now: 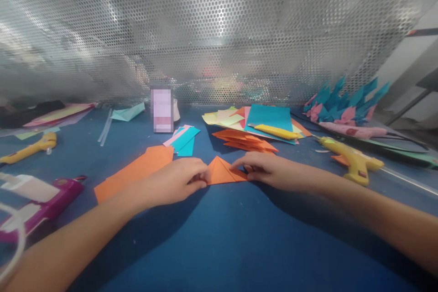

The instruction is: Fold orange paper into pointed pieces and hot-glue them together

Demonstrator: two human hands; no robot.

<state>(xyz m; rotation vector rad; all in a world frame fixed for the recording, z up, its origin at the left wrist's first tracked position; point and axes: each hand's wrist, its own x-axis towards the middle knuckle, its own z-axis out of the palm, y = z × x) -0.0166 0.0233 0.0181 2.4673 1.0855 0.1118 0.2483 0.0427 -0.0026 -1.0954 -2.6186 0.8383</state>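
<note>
A folded orange paper (pixel 221 172), triangular with a peak away from me, lies on the blue table between my hands. My left hand (pixel 186 175) has its fingers curled together at the paper's left corner. At the right side, my right hand (pixel 262 167) pinches the other corner, its index finger resting on a folded flap. Flat orange sheets (pixel 140 169) lie partly under my left forearm. Just beyond the folded paper sits a stack of folded orange pieces (pixel 244 140).
Behind are coloured sheets (pixel 270 116) with a yellow utility knife (pixel 277 132), and cut paper strips (pixel 185 140). A yellow glue gun (pixel 356 157) lies right, near blue and pink paper shapes (pixel 349 102). A phone (pixel 162 109) stands before the perforated metal panel (pixel 219 32). A purple device (pixel 58 200) lies left.
</note>
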